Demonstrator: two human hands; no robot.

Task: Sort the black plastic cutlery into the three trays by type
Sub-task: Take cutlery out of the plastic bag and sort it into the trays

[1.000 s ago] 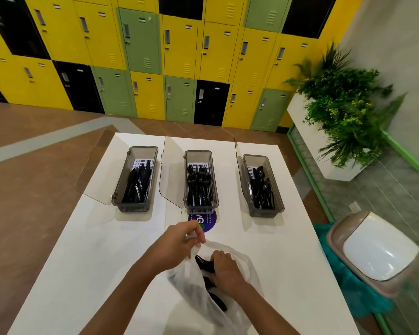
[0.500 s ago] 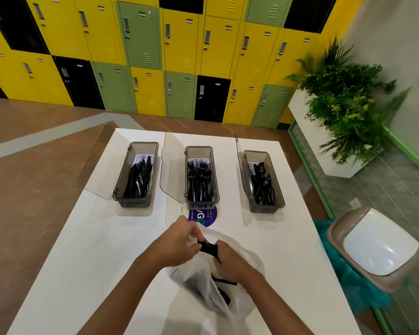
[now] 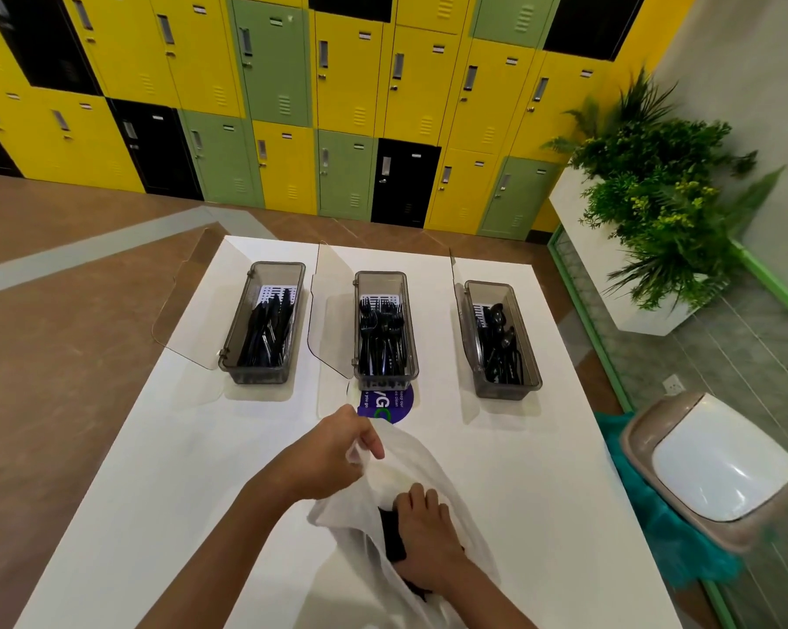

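Three grey trays with open clear lids stand in a row on the white table (image 3: 156, 469). The left tray (image 3: 235, 338) holds black knives, the middle tray (image 3: 385, 381) forks, the right tray (image 3: 530, 356) spoons. A thin white plastic bag (image 3: 401, 474) lies near the front edge, with black cutlery (image 3: 392, 535) inside. My left hand (image 3: 333, 451) pinches the bag's rim and holds it up. Reaching into the bag's mouth, my right hand (image 3: 428, 533) has its fingers curled over the black cutlery; whether it grips a piece is hidden.
A purple round sticker (image 3: 385, 406) lies on the table just before the middle tray. A bin with a white swing lid (image 3: 719, 469) stands on the floor to the right. Beyond it is a white planter with green plants (image 3: 655, 197). Coloured lockers line the back wall.
My right hand has gone from the bag's mouth, where it held a black piece, deeper down into the bag. My left hand has lifted the rim higher.
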